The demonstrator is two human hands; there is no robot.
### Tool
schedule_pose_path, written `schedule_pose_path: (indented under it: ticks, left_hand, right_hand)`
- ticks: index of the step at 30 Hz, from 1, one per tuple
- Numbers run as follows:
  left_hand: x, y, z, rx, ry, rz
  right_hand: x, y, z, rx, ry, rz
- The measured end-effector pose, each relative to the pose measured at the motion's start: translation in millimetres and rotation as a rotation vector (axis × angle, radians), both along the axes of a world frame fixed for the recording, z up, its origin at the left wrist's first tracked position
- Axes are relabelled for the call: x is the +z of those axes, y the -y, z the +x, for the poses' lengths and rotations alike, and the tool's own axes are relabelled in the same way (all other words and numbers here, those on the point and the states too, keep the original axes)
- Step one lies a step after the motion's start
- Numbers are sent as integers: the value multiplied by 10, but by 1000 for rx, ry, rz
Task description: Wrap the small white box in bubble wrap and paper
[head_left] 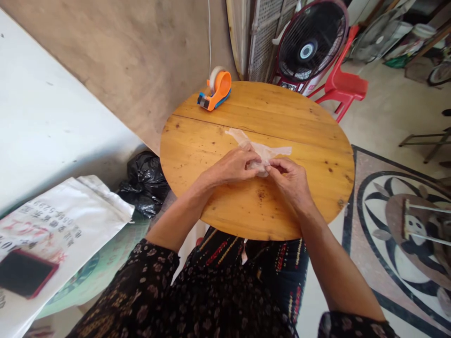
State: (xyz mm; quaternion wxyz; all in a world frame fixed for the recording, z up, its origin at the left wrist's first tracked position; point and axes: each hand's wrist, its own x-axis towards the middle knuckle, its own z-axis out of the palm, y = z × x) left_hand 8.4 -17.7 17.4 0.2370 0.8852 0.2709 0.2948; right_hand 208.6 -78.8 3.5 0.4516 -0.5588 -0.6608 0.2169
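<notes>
A thin, clear plastic bag [265, 151] lies crumpled in the middle of a round wooden table [218, 141]. My left hand [235, 165] rests on its left part with fingers curled and pinching the plastic. My right hand [291, 179] pinches the bag's near edge between thumb and fingers. Both hands meet over the bag, close to the table top. What is inside the bag, if anything, I cannot make out.
An orange tape dispenser [215, 89] stands at the table's far left edge. Behind the table are a standing fan [310, 44] and a red plastic chair [343, 84]. A black rubbish bag [146, 180] and a printed white sack [52, 225] lie on the left.
</notes>
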Motion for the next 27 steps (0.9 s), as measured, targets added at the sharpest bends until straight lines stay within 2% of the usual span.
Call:
schedule_pose_path:
  ticks: [4, 8, 12, 18, 21, 24, 27]
  left_hand:
    - [-75, -43, 43, 9, 57, 8]
    - [-118, -41, 104, 82, 46, 27]
    - [-110, -14, 125, 135, 35, 25]
    - [10, 40, 112, 94, 45, -109]
    - [21, 71, 149, 162, 44, -150]
    - [-13, 94, 195, 240, 46, -161]
    - [-47, 100, 220, 263, 52, -142]
  right_hand:
    - [-45, 5, -11, 16, -14, 70]
    - [-103, 0, -22, 37, 8, 125]
    - [-117, 0, -35, 34, 157, 140]
    - [-63, 65, -64, -4, 413, 202]
    - [-12, 71, -34, 71, 360, 152]
    - [32, 26, 11, 167, 205, 80]
    - [49, -16, 36, 192, 81, 22]
